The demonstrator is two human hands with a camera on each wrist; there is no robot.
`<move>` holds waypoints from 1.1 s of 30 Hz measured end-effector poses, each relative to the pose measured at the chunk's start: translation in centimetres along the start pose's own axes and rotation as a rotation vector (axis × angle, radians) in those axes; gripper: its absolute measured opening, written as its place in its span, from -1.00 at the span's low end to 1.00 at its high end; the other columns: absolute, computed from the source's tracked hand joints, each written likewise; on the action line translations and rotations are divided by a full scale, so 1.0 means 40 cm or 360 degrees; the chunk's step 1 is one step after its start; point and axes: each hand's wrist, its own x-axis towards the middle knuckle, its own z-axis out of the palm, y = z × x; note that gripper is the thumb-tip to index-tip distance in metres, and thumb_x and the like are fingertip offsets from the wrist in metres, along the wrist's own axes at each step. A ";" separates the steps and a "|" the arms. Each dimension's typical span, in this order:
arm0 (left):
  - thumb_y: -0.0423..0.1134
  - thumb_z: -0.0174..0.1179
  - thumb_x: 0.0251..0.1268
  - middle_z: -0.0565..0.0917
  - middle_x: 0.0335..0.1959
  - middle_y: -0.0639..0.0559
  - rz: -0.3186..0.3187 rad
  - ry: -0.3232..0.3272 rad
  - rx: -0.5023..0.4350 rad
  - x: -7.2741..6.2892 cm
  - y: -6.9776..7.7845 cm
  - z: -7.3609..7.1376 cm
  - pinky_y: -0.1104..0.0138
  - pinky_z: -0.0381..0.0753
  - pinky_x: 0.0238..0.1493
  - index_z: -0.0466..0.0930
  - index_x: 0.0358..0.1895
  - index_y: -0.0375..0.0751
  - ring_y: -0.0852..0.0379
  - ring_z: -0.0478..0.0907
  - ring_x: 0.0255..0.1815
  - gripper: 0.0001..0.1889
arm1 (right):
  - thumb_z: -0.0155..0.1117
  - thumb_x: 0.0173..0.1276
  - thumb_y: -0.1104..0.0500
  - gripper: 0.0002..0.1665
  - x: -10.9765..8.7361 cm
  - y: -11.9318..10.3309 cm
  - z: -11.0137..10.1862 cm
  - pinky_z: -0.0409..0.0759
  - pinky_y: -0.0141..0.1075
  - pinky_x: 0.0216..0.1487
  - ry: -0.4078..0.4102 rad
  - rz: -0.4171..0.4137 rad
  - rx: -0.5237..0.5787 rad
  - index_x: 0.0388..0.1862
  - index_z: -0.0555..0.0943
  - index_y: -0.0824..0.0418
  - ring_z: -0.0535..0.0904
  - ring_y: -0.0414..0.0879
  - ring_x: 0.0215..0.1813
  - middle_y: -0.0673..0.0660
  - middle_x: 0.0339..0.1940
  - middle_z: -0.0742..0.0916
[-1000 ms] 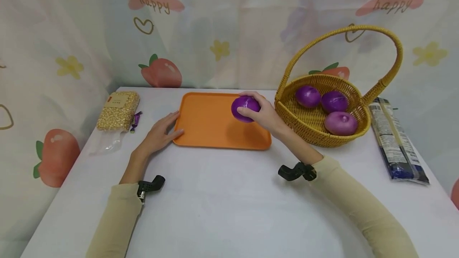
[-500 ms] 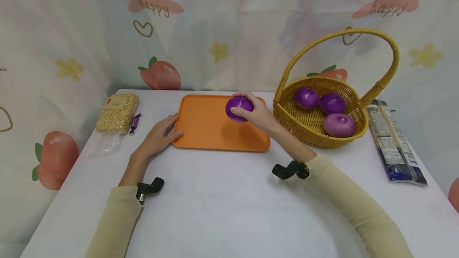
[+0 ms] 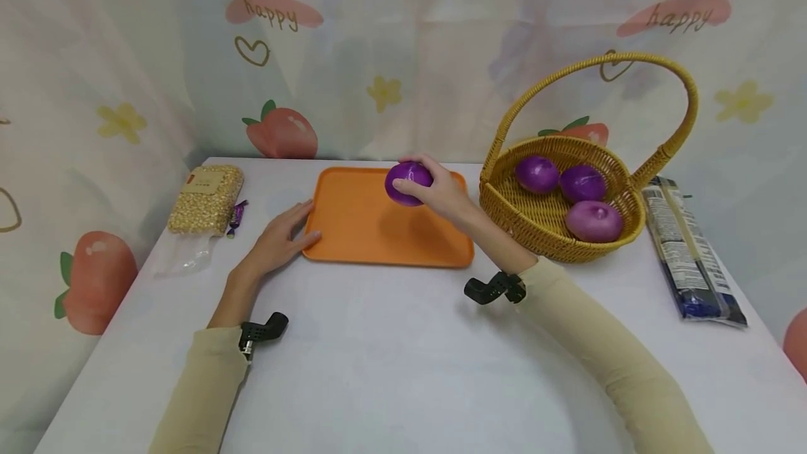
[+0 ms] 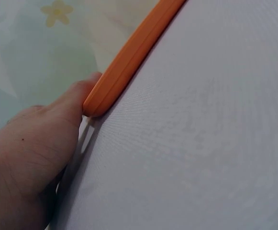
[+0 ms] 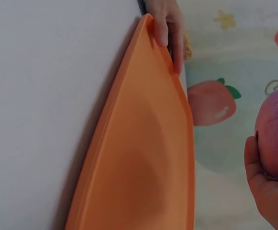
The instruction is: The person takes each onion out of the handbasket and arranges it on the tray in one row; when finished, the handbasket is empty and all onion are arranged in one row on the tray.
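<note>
My right hand (image 3: pixel 441 195) grips a glossy purple onion (image 3: pixel 403 182) above the orange tray (image 3: pixel 384 258), thumb on its near side. In the right wrist view the same onion (image 5: pixel 277 136) shows fine streaks at the right edge, above the thumb. My left hand (image 3: pixel 277 237) lies at the tray's left end with straight fingers touching the rim and the thumb by the near corner. The left wrist view shows this hand (image 4: pixel 38 139) against the tray's outer edge (image 4: pixel 129 62).
Right of the tray stands a wicker basket (image 3: pixel 536 233) with a tall handle, holding two dark purple onions (image 3: pixel 537 174) and a paler one (image 3: pixel 594 221). A blue-and-silver packet (image 3: pixel 693 258) lies beyond it. At left are a bag of yellow kernels (image 3: pixel 204 202) and a purple-wrapped candy (image 3: pixel 237 218).
My right hand has carried the onion leftward over the tray, away from the basket. The left hand stays at the tray's edge. The head view has shifted slightly.
</note>
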 end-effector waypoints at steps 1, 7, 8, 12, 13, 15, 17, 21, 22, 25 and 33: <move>0.02 0.20 0.34 0.16 0.56 -0.08 0.0003 0.0001 0.0000 0.000 0.001 0.000 -0.10 -0.01 0.56 0.12 0.52 -0.13 -0.16 -0.01 0.60 -0.23 | 0.32 0.26 -0.16 -0.36 0.004 -0.002 0.002 0.58 0.02 0.22 -0.0005 -0.0001 0.0011 0.30 0.43 -0.11 0.42 0.11 0.32 0.13 0.38 0.45; 0.01 0.20 0.34 0.17 0.55 -0.09 -0.0004 0.0000 -0.0001 -0.002 0.004 0.000 -0.11 -0.01 0.56 0.12 0.51 -0.14 -0.16 0.00 0.59 -0.24 | 0.32 0.27 -0.10 -0.42 0.026 -0.012 0.017 0.59 0.01 0.21 -0.0015 -0.0047 0.0084 0.27 0.45 -0.09 0.43 0.09 0.31 0.11 0.35 0.47; 0.01 0.20 0.34 0.17 0.55 -0.08 -0.0004 0.0000 0.0001 -0.002 0.004 0.001 -0.11 0.00 0.56 0.12 0.51 -0.13 -0.16 0.00 0.59 -0.24 | 0.32 0.28 -0.09 -0.42 0.029 -0.013 0.019 0.59 0.01 0.21 -0.0015 -0.0048 0.0095 0.26 0.45 -0.09 0.43 0.09 0.31 0.11 0.34 0.47; 0.00 0.20 0.34 0.18 0.55 -0.08 0.0002 0.0006 0.0006 -0.002 0.004 0.003 -0.09 0.00 0.56 0.13 0.51 -0.14 -0.15 0.01 0.59 -0.25 | 0.31 0.29 -0.08 -0.43 0.047 -0.017 0.025 0.58 0.01 0.23 -0.0024 -0.0047 0.0129 0.26 0.45 -0.08 0.42 0.09 0.32 0.13 0.34 0.47; 0.00 0.20 0.34 0.18 0.55 -0.08 0.0004 0.0008 0.0008 -0.002 0.003 0.002 -0.09 0.00 0.56 0.13 0.51 -0.14 -0.15 0.01 0.59 -0.25 | 0.31 0.29 -0.08 -0.43 0.050 -0.018 0.026 0.57 0.01 0.23 -0.0023 -0.0048 0.0134 0.26 0.45 -0.07 0.42 0.09 0.32 0.14 0.34 0.47; 0.00 0.20 0.34 0.17 0.55 -0.08 0.0003 0.0007 0.0010 -0.002 0.003 0.001 -0.10 0.00 0.56 0.13 0.51 -0.13 -0.15 0.01 0.59 -0.25 | 0.31 0.29 -0.08 -0.42 0.057 -0.020 0.029 0.57 0.01 0.24 -0.0022 -0.0049 0.0127 0.27 0.44 -0.07 0.42 0.09 0.33 0.15 0.34 0.47; 0.01 0.21 0.34 0.17 0.55 -0.08 0.0004 0.0008 0.0009 -0.002 0.003 -0.001 -0.10 0.00 0.56 0.13 0.51 -0.13 -0.15 0.01 0.59 -0.25 | 0.31 0.29 -0.09 -0.41 0.063 -0.021 0.033 0.57 0.01 0.24 -0.0028 -0.0048 0.0119 0.28 0.43 -0.07 0.41 0.10 0.33 0.15 0.36 0.46; 0.01 0.21 0.33 0.17 0.55 -0.07 -0.0006 0.0010 0.0005 -0.004 0.003 -0.002 -0.11 0.00 0.56 0.13 0.51 -0.13 -0.16 0.01 0.59 -0.24 | 0.31 0.29 -0.10 -0.39 0.073 -0.021 0.042 0.57 0.01 0.24 -0.0052 -0.0045 0.0111 0.30 0.41 -0.07 0.40 0.11 0.34 0.16 0.38 0.44; 0.01 0.21 0.33 0.17 0.55 -0.07 -0.0007 0.0010 0.0002 -0.004 0.003 -0.002 -0.11 0.00 0.56 0.13 0.51 -0.13 -0.16 0.01 0.59 -0.24 | 0.31 0.29 -0.10 -0.39 0.075 -0.020 0.045 0.57 0.01 0.24 -0.0054 -0.0045 0.0109 0.30 0.41 -0.07 0.40 0.11 0.35 0.16 0.38 0.43; 0.02 0.20 0.34 0.16 0.56 -0.07 -0.0012 0.0001 0.0003 -0.004 0.002 0.000 -0.11 -0.01 0.56 0.12 0.52 -0.13 -0.16 0.00 0.59 -0.24 | 0.31 0.29 -0.10 -0.39 0.082 -0.018 0.053 0.56 0.01 0.26 -0.0046 -0.0042 0.0115 0.30 0.41 -0.06 0.39 0.11 0.36 0.16 0.38 0.43; 0.05 0.19 0.34 0.15 0.56 -0.07 -0.0021 -0.0011 0.0026 0.002 0.000 0.000 -0.12 -0.02 0.56 0.11 0.52 -0.11 -0.16 -0.01 0.59 -0.23 | 0.30 0.30 -0.09 -0.39 0.113 -0.025 0.081 0.55 0.00 0.28 -0.0011 -0.0057 0.0094 0.30 0.40 -0.02 0.38 0.12 0.37 0.15 0.38 0.44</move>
